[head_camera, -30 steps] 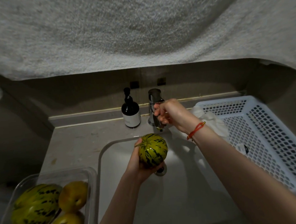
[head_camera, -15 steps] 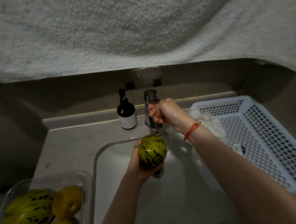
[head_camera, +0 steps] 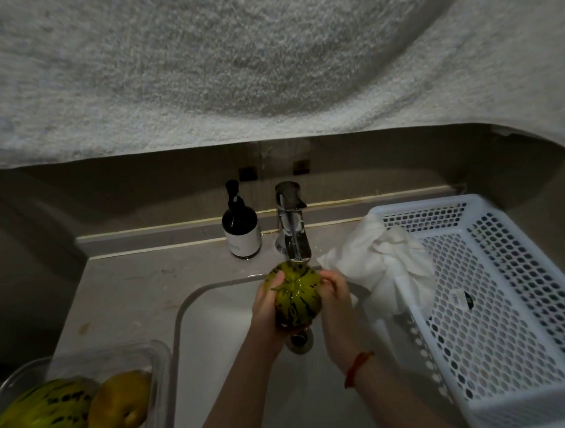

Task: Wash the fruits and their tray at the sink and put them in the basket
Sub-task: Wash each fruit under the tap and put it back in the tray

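At frame centre, the left hand (head_camera: 267,308) and right hand (head_camera: 335,296) cup the green-striped yellow round melon (head_camera: 297,298) — fingers curled around it — under the chrome faucet (head_camera: 292,226) for rinsing.

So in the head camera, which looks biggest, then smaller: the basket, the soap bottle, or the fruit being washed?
1. Basket, far the largest.
2 and 3. Fruit and soap bottle look about alike. The bottle stands farther from the camera, so I won't rank those two.
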Motion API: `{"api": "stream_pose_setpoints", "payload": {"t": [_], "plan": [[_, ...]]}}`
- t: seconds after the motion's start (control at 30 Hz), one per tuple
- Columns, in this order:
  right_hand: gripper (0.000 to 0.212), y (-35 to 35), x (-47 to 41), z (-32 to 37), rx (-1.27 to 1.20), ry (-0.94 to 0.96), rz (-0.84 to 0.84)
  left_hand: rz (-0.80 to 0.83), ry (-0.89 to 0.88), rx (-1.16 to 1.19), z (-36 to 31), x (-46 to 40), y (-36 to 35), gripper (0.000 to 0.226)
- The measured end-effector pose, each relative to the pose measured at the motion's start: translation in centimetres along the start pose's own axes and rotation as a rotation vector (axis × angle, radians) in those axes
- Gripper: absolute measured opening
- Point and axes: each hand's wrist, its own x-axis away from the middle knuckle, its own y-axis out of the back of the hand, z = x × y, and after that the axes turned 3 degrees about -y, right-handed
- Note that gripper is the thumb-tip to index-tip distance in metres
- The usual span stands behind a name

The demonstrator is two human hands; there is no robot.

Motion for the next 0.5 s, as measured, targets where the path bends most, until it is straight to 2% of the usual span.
{"api": "stream_pose_setpoints", "payload": {"t": [0.13, 0.2, 0.3, 0.37, 0.43, 0.5], "plan": [[0.018, -2.7, -1.8, -0.9, 0.007, -0.136, 0.096, -0.037, -0.024, -0.031, 0.2, 0.3, 1.0, 0.067], [0.014, -3.4, -2.6, -1.0, -0.021, -0.274, 0.134, -0.083, -0.091, -0.125, 0.1, 0.3, 1.9, 0.062], [0.039, -3.6, -3.6, -0.5, -0.068, -0.467, 0.252, -0.109, -0.157, -0.215, -0.5, 0.5, 2.7, 0.049], [0.042, -3.6, -4.0, -0.5, -0.122, -0.516, 0.265, -0.123, -0.225, -0.295, -0.9, 0.6, 2.7, 0.033], [0.048, -3.5, -3.9, -0.6, -0.276, -0.606, 0.27, -0.135, -0.344, -0.428, -1.2, 0.4, 2.7, 0.015], [0.053, -3.7, -3.1, -1.0, -0.398, -0.688, 0.245, -0.142, -0.419, -0.517, -1.5, 0.0, 2.2, 0.01]]}}
